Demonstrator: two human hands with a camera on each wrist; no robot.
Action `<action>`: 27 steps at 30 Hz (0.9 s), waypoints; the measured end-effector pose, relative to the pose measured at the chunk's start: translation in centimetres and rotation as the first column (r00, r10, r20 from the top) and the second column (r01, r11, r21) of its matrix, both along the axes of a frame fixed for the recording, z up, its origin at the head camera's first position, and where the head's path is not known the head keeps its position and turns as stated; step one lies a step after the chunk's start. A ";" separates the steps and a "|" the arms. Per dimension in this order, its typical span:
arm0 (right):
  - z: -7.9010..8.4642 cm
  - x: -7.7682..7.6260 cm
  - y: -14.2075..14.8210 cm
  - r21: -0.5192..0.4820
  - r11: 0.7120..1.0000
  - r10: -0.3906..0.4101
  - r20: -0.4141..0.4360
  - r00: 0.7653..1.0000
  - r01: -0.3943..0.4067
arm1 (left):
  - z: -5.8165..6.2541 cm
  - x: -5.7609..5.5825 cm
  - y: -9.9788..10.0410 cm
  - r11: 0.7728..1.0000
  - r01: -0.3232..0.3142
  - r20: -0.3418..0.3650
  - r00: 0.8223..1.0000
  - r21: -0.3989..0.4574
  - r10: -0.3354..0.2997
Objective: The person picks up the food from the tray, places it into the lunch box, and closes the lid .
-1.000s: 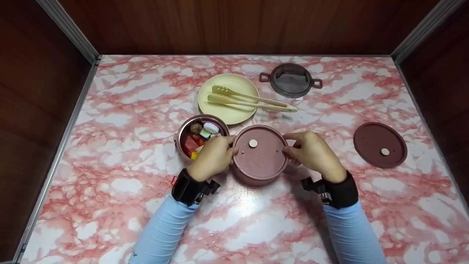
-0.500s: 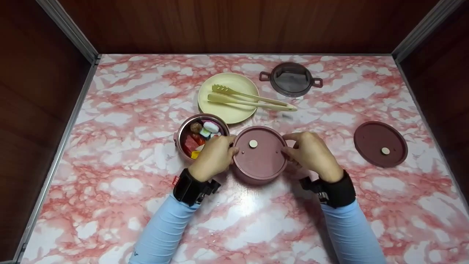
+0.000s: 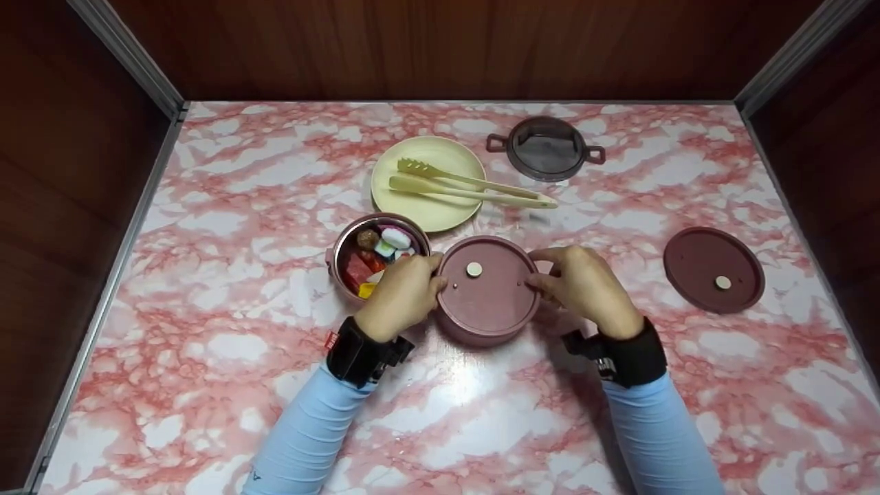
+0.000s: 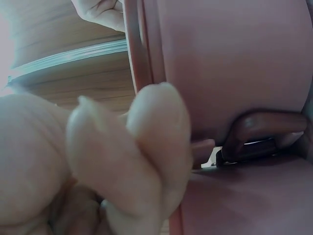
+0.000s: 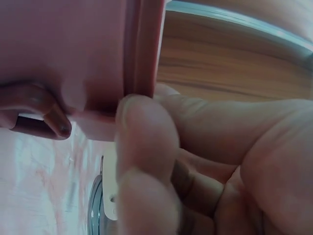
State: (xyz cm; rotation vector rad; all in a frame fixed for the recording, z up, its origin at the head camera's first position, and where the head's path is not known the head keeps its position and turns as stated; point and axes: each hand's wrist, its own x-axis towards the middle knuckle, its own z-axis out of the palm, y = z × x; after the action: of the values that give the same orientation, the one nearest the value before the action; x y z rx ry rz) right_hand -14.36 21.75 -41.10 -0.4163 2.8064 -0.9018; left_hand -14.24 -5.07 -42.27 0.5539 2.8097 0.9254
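A pink pot lid [image 3: 488, 302] with a pale round knob sits on top of a pink pot [image 3: 481, 338] in the middle of the table. My left hand [image 3: 405, 292] pinches the lid's left edge, and my right hand [image 3: 588, 289] pinches the opposite edge. Close up in the left wrist view, my fingertips lie at the lid's rim, beside the pot's loop handle [image 4: 266, 125]. From the right wrist, thumb and fingers meet the rim above the pot's wall [image 5: 63, 49]. Partly behind my left hand stands an uncovered pot [image 3: 335, 265] of mixed food pieces [image 3: 371, 258].
Beyond the pots, cream tongs [image 3: 474, 189] lie across a pale yellow plate [image 3: 412, 216]. A dark see-through lid with two side handles [image 3: 546, 148] lies at the back right. Further right rests a darker red lid [image 3: 708, 268]. Wooden panels [image 3: 454, 48] enclose the table.
Both hands keep their grip on the lid, which has shifted very slightly toward me. My right wrist has moved a little to the left.
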 end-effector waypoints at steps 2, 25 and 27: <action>-0.1 0.0 0.1 0.008 1.000 0.007 -0.006 1.000 -0.007 | 0.0 0.0 0.0 1.000 -0.001 -0.007 1.000 -0.013 0.001; 0.2 0.4 0.1 0.138 0.954 0.271 -0.026 0.962 -0.265 | 0.1 0.3 0.4 0.979 0.198 -0.096 0.975 -0.050 -0.202; 0.0 0.4 -0.4 0.164 0.939 0.306 0.012 0.952 -0.303 | 0.0 0.3 0.4 0.968 0.239 -0.060 0.968 -0.072 -0.243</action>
State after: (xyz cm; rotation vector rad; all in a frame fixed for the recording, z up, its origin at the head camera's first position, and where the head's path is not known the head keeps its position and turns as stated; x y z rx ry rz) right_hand -13.91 21.33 -41.07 -0.8061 2.6946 -0.5993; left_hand -13.90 -4.63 -42.23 0.9102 2.7372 0.7785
